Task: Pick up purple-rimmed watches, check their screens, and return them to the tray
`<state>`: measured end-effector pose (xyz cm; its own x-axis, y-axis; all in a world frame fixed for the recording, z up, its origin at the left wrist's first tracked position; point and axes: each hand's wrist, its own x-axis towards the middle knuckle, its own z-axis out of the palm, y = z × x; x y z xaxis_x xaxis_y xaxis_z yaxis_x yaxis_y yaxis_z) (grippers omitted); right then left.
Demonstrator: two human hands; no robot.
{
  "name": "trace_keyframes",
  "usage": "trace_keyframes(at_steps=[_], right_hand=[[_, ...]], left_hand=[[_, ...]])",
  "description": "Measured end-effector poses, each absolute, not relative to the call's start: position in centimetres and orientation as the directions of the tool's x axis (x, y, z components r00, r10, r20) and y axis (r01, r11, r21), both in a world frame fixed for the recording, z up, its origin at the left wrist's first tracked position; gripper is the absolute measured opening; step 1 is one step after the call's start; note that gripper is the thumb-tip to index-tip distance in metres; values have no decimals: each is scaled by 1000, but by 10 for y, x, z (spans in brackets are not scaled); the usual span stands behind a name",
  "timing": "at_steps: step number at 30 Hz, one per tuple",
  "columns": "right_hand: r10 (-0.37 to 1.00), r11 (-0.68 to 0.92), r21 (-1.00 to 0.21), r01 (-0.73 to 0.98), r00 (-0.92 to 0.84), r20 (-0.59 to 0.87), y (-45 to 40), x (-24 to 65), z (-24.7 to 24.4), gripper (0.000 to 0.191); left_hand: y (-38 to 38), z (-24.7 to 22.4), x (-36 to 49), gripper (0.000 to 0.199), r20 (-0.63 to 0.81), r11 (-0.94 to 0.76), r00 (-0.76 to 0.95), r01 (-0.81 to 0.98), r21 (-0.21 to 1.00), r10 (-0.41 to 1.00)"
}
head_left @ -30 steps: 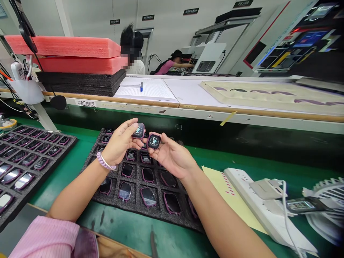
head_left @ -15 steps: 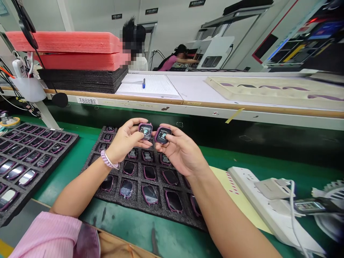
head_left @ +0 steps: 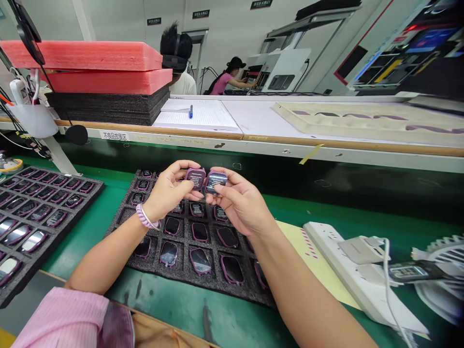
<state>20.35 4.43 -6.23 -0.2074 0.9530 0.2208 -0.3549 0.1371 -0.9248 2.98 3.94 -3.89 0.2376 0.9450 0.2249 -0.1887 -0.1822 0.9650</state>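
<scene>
My left hand (head_left: 168, 188) pinches a purple-framed smartwatch body (head_left: 196, 178) between thumb and fingers, its screen facing me with small lines of text. Right beside it, my right hand (head_left: 241, 200) grips a second watch body (head_left: 216, 181), also showing text, with the thumb over its lower edge. The two sit side by side, close together. Beneath both hands lies a black foam tray (head_left: 180, 265) with rows of similar watch bodies in square pockets. Some of those screens are dark, others show text. My forearms and hands hide part of the tray.
Another filled foam tray (head_left: 78, 213) lies at the left. A white power strip (head_left: 357, 280) with chargers rests on yellow paper (head_left: 297, 241) at the right. The raised shelf holds pink foam blocks (head_left: 105, 55), a notebook (head_left: 213, 118), a pen (head_left: 190, 112) and a cream tray (head_left: 290, 123). Two people are beyond.
Both watch screens have switched from a picture-like display to lines of text. The hands keep their hold in nearly the same place. The view has shifted slightly.
</scene>
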Motion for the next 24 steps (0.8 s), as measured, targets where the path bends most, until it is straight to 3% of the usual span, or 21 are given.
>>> trace_keyframes(at_steps=[24], right_hand=[[948, 138, -933, -333, -228, 221, 40, 202, -60, 48]], left_hand=[[39, -38, 29, 34, 228, -179, 242, -206, 962, 943]])
